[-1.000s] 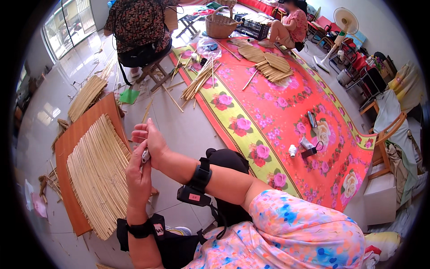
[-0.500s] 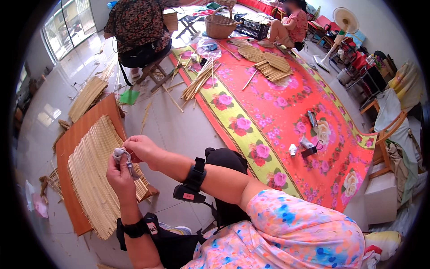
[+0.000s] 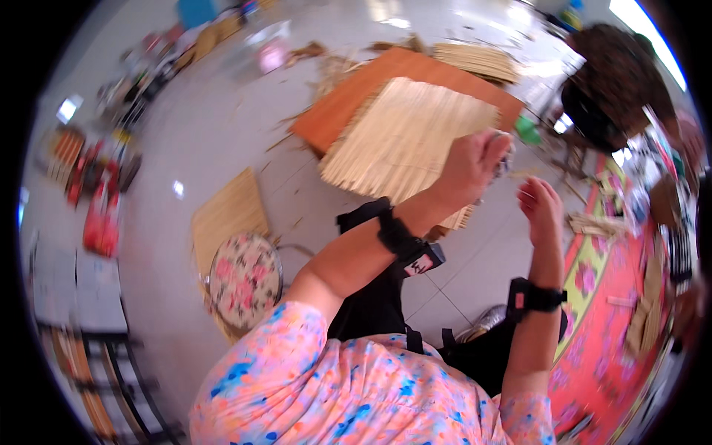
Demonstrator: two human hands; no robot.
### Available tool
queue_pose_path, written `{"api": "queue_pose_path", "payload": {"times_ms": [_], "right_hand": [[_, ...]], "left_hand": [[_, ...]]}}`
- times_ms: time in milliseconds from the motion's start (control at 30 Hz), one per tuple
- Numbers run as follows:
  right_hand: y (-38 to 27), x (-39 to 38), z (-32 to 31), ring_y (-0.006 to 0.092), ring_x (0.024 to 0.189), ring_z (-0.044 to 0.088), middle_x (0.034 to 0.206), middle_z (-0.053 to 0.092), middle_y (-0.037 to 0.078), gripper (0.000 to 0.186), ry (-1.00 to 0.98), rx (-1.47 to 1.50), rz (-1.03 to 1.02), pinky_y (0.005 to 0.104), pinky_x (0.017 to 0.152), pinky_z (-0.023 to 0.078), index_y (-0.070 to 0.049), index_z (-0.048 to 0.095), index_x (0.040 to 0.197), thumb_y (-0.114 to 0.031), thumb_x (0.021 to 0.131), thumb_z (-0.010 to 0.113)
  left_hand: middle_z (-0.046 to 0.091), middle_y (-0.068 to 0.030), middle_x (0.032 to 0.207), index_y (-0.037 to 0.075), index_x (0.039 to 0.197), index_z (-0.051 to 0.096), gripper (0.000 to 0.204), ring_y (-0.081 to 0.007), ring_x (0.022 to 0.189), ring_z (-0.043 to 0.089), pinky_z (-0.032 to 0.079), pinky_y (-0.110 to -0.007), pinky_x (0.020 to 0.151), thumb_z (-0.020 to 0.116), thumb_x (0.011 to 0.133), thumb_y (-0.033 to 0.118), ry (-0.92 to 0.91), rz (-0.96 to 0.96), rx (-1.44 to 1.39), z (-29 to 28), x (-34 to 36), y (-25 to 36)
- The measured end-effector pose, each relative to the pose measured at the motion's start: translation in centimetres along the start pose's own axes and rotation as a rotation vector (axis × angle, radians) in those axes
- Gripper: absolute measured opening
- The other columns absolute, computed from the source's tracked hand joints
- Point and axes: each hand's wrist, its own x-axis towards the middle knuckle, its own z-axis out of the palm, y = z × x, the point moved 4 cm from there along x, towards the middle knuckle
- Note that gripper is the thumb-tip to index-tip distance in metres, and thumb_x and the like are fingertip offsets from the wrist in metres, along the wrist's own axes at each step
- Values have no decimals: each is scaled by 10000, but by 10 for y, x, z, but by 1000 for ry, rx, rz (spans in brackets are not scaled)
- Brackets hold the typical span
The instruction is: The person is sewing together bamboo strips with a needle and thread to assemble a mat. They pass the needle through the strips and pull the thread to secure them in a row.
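Small grey object [image 3: 503, 157], mostly hidden and blurred: I see it clenched in my left hand [image 3: 471, 167], above the woven straw mat [image 3: 404, 137]. Right hand [image 3: 540, 211] beside, fingers loosely open, empty.

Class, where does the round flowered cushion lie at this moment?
In the head view the round flowered cushion lies on the floor at lower left, beside the person's left sleeve, overlapping a small woven mat.

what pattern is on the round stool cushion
Pink-and-green floral on cream, on the round stool cushion, seen in the head view.
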Motion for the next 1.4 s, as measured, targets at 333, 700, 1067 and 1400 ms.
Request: {"api": "queue_pose_path", "payload": {"times_ms": [333,700,1067,1400], "right_hand": [[8,12,-29,110,792,624,907,667,5,204,-60,-65,-15,233,689,479,-113,636,1067,-265,933,613],[-1,6,-36,128,812,629,938,669,27,224,-110,13,-25,241,716,499,-76,625,1099,-228,935,614],[-40,-24,2,125,800,632,913,657,27,226,-133,-98,-78,241,672,481,-82,614,1096,-249,945,590],[-222,-203,61,246,1165,500,1291,512,139,473,-325,-180,-1127,383,931,429,-17,464,1314,-203,893,573]], "left_hand": [[579,33,704,19,869,664,375,-39,621,475,377,-215,541,600,948,380,282,-105,243,-216,-38,12],[591,-21,648,31,831,661,214,-111,606,535,433,-295,565,678,836,244,147,-760,979,-467,-224,7],[498,-153,1379,97,1400,451,591,-272,1220,512,406,-408,1030,666,866,235,50,-659,1233,-441,-214,27],[374,-168,1471,52,1457,338,873,-345,1341,399,453,-411,949,593,833,607,-277,617,517,-263,-67,243]]}}
